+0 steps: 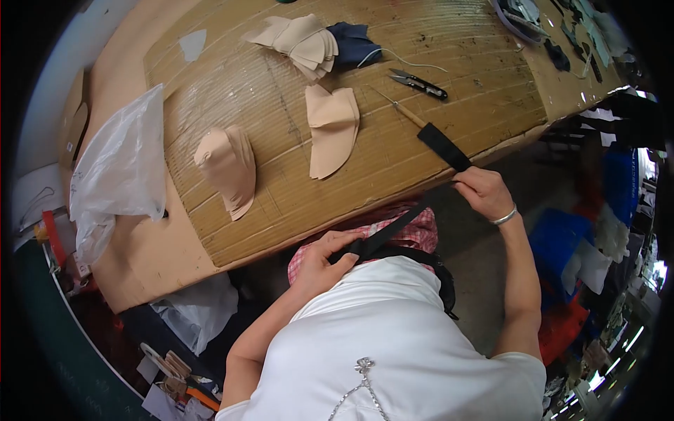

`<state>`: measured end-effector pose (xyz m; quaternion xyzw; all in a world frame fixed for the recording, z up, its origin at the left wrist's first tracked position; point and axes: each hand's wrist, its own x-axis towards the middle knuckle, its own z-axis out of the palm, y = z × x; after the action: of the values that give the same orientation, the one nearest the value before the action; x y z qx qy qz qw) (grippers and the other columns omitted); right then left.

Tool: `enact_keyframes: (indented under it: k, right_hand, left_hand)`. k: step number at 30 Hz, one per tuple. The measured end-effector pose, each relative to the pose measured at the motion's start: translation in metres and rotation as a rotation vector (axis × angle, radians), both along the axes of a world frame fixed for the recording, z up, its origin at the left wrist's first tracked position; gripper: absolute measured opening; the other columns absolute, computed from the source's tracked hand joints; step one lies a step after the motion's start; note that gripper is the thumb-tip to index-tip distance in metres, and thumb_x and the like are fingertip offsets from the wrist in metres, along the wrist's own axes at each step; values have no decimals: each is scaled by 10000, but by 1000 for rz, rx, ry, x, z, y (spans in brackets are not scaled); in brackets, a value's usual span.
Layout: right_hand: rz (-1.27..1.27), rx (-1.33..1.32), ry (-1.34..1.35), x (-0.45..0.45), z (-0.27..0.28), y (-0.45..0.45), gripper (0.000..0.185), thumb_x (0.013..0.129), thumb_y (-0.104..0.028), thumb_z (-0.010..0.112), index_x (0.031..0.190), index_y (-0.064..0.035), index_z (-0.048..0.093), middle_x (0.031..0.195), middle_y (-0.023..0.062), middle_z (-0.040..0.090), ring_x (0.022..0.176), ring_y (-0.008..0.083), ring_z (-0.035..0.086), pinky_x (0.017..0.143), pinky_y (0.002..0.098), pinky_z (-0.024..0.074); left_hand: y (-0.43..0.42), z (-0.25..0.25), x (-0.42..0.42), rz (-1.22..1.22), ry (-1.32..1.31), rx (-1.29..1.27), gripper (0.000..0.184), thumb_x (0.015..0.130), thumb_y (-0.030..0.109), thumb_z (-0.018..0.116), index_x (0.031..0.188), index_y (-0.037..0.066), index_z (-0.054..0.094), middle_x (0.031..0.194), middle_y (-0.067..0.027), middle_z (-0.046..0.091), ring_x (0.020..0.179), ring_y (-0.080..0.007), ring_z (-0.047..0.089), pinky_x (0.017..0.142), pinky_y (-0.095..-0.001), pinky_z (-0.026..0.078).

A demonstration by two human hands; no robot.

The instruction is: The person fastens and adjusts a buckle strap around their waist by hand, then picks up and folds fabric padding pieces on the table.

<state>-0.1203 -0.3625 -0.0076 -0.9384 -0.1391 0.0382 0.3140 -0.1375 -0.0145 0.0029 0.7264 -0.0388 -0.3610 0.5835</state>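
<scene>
A long black strip [397, 228] runs between my hands over my lap, below the table's front edge. My left hand [330, 256] is closed on its lower end, near my waist. Fingers pinched, my right hand [484, 191] grips the strip by the table edge. Beyond that hand a black band [444, 146] lies on the tabletop, touching the wooden handle of an awl [408, 114]. Black thread snips [419, 84] rest above the awl. Beige cut pieces lie as a single piece [333, 130], a stack [228, 168] and a tied bundle [298, 43].
The cardboard-covered table [274, 203] spans the front. Dark blue pieces [353, 45] with a white cord lie beside the bundle. A clear plastic bag [119, 172] hangs over the left side. Blue containers [562, 242] stand at the right, below table height. Tools and scraps fill the far right corner.
</scene>
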Motion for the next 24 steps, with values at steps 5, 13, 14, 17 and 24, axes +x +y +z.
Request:
enact_keyframes:
  k: [5, 13, 14, 17, 24]
  right_hand:
    - [-2, -35, -42, 4, 11, -4, 73, 738, -41, 648, 794, -15, 609, 709, 119, 587, 647, 291, 591, 575, 349, 469]
    - [16, -116, -113, 9, 20, -20, 107, 727, -15, 647, 825, -3, 605, 708, 122, 584, 642, 287, 589, 570, 345, 462]
    - [-7, -158, -108, 7, 19, -25, 104, 728, -11, 644, 825, -3, 605, 706, 123, 584, 640, 286, 589, 569, 343, 461]
    - [-28, -126, -59, 3, 17, -25, 84, 745, -10, 631, 825, -3, 609, 710, 128, 589, 650, 288, 596, 576, 342, 464]
    - [-220, 29, 226, -14, -6, -15, 99, 776, -20, 609, 874, -3, 618, 765, 160, 609, 724, 319, 612, 602, 329, 482]
  left_hand:
    - [2, -2, 1, -70, 46, -117, 385, 795, 51, 582, 1179, 27, 572, 1079, -116, 589, 1038, -203, 535, 923, -301, 386]
    - [10, 3, 7, -153, 137, -235, 479, 784, 88, 637, 1249, 51, 529, 1154, -112, 580, 1100, -205, 523, 956, -308, 375]
    - [12, 3, 7, -179, 90, -254, 503, 776, 93, 656, 1259, 53, 522, 1163, -107, 580, 1103, -204, 526, 957, -306, 377]
    - [11, -3, 3, -153, 125, -240, 537, 753, 87, 681, 1264, 53, 518, 1162, -110, 582, 1100, -200, 531, 955, -299, 380]
    - [14, 3, 6, -87, 276, -218, 535, 730, 58, 696, 1240, 48, 535, 1123, -75, 585, 1059, -157, 526, 933, -281, 389]
